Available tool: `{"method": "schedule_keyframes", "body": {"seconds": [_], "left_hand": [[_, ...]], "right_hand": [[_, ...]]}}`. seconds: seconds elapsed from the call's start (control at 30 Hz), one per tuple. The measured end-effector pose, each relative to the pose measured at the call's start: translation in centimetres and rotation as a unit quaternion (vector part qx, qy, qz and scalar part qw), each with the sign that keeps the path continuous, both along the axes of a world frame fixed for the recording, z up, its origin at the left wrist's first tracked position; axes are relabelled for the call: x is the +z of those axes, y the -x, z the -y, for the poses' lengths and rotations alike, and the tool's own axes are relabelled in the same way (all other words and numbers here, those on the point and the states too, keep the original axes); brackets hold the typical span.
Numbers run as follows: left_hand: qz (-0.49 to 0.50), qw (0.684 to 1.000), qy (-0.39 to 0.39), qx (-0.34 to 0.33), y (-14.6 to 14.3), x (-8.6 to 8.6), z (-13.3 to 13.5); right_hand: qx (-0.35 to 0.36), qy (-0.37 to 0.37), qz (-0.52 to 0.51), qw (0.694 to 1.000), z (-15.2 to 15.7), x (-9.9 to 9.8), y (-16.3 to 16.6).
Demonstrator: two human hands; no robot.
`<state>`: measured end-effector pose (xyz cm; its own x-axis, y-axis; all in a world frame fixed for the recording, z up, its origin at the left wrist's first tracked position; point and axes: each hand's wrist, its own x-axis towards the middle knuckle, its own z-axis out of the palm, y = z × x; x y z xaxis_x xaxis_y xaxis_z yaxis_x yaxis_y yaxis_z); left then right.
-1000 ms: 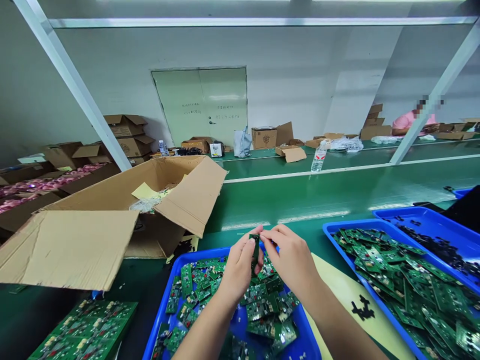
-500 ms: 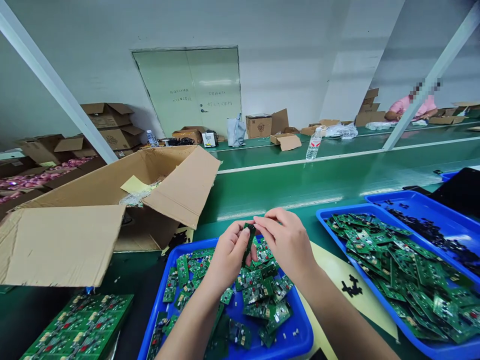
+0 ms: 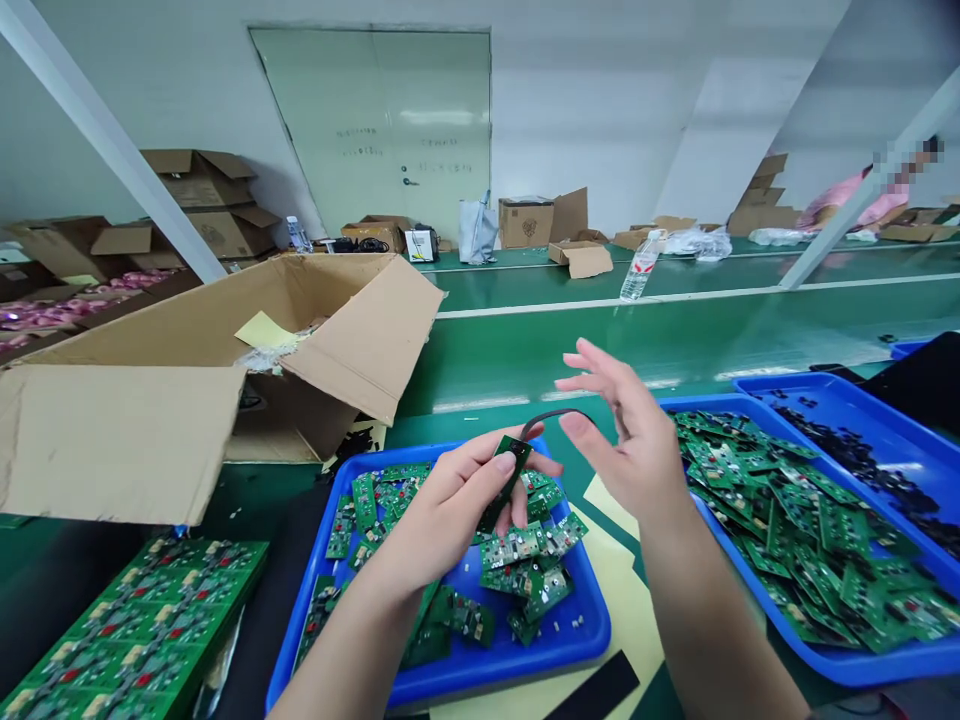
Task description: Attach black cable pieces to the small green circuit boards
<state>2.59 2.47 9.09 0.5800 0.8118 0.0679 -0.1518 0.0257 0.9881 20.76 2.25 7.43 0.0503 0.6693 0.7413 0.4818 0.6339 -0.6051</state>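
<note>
My left hand (image 3: 450,495) pinches a small green circuit board (image 3: 516,453) between thumb and fingers, above a blue tray (image 3: 600,625) of similar boards. A thin, dark, curved strip or wire (image 3: 553,414) arches from the board's top end toward my right hand (image 3: 637,445). That hand is raised to the right of the board, its fingers spread and its thumb close to the strip's far end. Whether thumb and strip touch, I cannot tell. Loose boards (image 3: 517,548) lie in the tray beneath my hands.
On the right stands a blue tray holding a heap of boards (image 3: 780,530); beside it another blue tray (image 3: 840,400) holds small black pieces. Left are an open cardboard box (image 3: 112,440) and stacked board panels (image 3: 157,630). A black strip (image 3: 592,690) lies on yellow paper in front.
My right hand has left the board, moving right and up, and its fingers have opened. The dark curved strip now shows at the board's end. The view has shifted slightly.
</note>
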Motion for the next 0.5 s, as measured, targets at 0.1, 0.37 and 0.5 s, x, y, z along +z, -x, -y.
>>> {"method": "schedule_keyframes", "body": {"seconds": [0.1,0.37,0.5], "left_hand": [[0.002,1.000,-0.026,0.012,0.2,0.4,0.7],[-0.124,0.964,-0.216,0.091,0.4,0.5,1.5],[-0.147,0.956,-0.238,0.088,0.5,0.4,1.5]], "right_hand": [[0.072,0.063,-0.067,0.993,0.4,0.3,-0.7],[0.067,0.078,-0.007,0.995,2.6,1.6,0.9],[0.008,0.041,0.012,0.999,2.8,1.7,1.4]]}}
